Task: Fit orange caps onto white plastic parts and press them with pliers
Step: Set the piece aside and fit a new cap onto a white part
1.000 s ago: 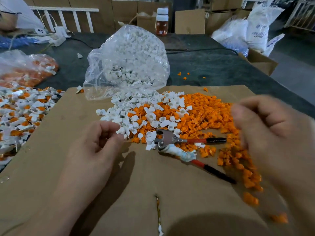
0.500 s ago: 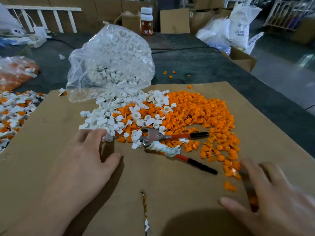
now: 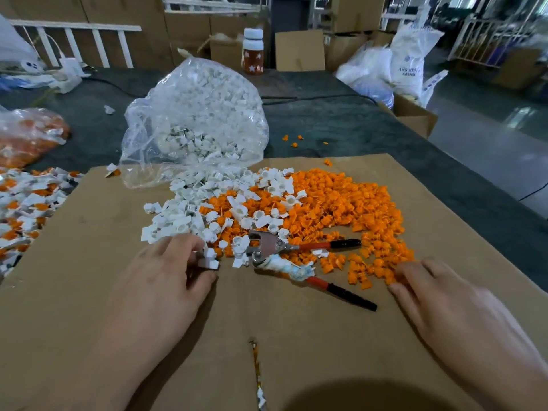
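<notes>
A heap of white plastic parts [image 3: 189, 215] and a wider heap of orange caps [image 3: 341, 203] lie together on a brown cardboard sheet [image 3: 89, 262]. Pliers [image 3: 267, 246] with red-and-black handles lie open at the heaps' near edge, one handle wrapped in white tape. My left hand [image 3: 166, 280] is at the white heap's near edge, its forefinger and thumb pinching a single white part [image 3: 209, 263]. My right hand [image 3: 444, 307] lies low over the cardboard with fingers stretched out, the tips touching the nearest orange caps [image 3: 394, 275].
A clear bag of white parts [image 3: 192, 114] stands behind the heaps. Assembled white-and-orange pieces [image 3: 23, 203] are piled at the left, beyond them a bag of orange caps [image 3: 26, 134]. A bottle [image 3: 253, 51] stands at the back. The table's right edge [image 3: 474, 179] drops to the floor.
My right hand came down from mid-air to the cardboard and slid to the orange caps. My left hand moved forward to the white heap and closed on one part.
</notes>
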### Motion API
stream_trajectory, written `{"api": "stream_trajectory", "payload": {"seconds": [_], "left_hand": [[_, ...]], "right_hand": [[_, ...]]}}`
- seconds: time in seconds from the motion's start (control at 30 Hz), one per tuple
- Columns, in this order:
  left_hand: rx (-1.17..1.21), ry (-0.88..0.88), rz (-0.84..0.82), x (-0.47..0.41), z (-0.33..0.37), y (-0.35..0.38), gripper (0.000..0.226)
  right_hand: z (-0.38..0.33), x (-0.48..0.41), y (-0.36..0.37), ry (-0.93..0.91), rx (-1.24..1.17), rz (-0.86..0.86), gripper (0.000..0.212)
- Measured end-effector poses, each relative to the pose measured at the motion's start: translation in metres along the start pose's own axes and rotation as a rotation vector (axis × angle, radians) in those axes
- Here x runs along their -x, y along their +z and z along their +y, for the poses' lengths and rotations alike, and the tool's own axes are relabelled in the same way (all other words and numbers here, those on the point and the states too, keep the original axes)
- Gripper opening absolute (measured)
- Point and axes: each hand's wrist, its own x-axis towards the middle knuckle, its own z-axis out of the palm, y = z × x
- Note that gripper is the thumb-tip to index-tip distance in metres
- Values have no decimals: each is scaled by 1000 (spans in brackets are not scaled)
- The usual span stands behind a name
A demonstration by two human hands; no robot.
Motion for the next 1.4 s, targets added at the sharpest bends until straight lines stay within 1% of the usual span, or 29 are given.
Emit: {"api": "stream_trajectory", "payload": {"seconds": [0.07,0.1,0.2,0.27,0.33,0.43,0.5,0.53,0.67,0.73,0.77,0.8,0.83,0.87,0.9,0.93,0.97,1.03,1.13,1.17,1.23,1.3,1.4], "left_hand": [[-23,39,-12,1,0,0,29],[-29,60,-16,1,1,0,24],[-38,112,-33,1,3,-2,11],[-22,128,-49,2,4,-2,11],[-15,128,-56,3,6,-3,11],[-21,102,-49,4,9,-6,14],[-8,87,-47,5,13,-7,19],[0,77,-49,5,14,-7,21],[43,10,-42,5,16,-4,19],[132,-38,-39,6,16,-5,17],[222,-84,-42,6,17,-5,15],[369,-154,-48,5,17,-6,14],[583,-246,-71,4,18,-6,18],[847,-350,-100,4,21,-8,22],[1101,-443,-149,2,23,-8,21],[1316,-504,-191,2,24,-7,18],[1470,-549,-226,1,23,-5,19],[1645,-626,-295,-1,20,-2,28],[1700,-686,-369,-2,14,1,62],[1705,-687,-385,-2,12,2,68],[1715,-688,-400,-1,10,2,73],[1719,-685,-403,0,11,2,76],[1704,-679,-390,1,15,-1,80]], "right_hand": [[3,-12,2,-51,-56,11,38],[2,-17,2,-79,-96,12,39],[-8,-31,1,-153,-240,34,31],[-18,-40,1,-171,-316,68,27],[-30,-52,-3,-152,-405,95,21],[-45,-67,-10,-22,-624,78,19],[-53,-75,-14,79,-858,52,12],[-57,-78,-16,127,-1035,20,8],[-79,-85,-29,359,-1813,-198,16],[-86,-85,-33,500,-2076,-307,20],[-89,-84,-33,535,-2176,-348,19],[-90,-83,-33,539,-2270,-379,14],[-92,-80,-31,520,-2352,-392,18],[-93,-77,-30,496,-2414,-393,34],[-93,-74,-28,465,-2437,-388,46],[-93,-73,-27,429,-2435,-396,51],[-93,-72,-27,383,-2423,-425,52],[-94,-71,-26,296,-2404,-505,45],[-95,-67,-24,237,-2385,-623,32],[-97,-65,-24,221,-2375,-656,29],[-100,-63,-24,202,-2335,-694,27],[-102,-61,-25,198,-2281,-706,29],[-106,-61,-25,177,-2218,-715,25]]}}
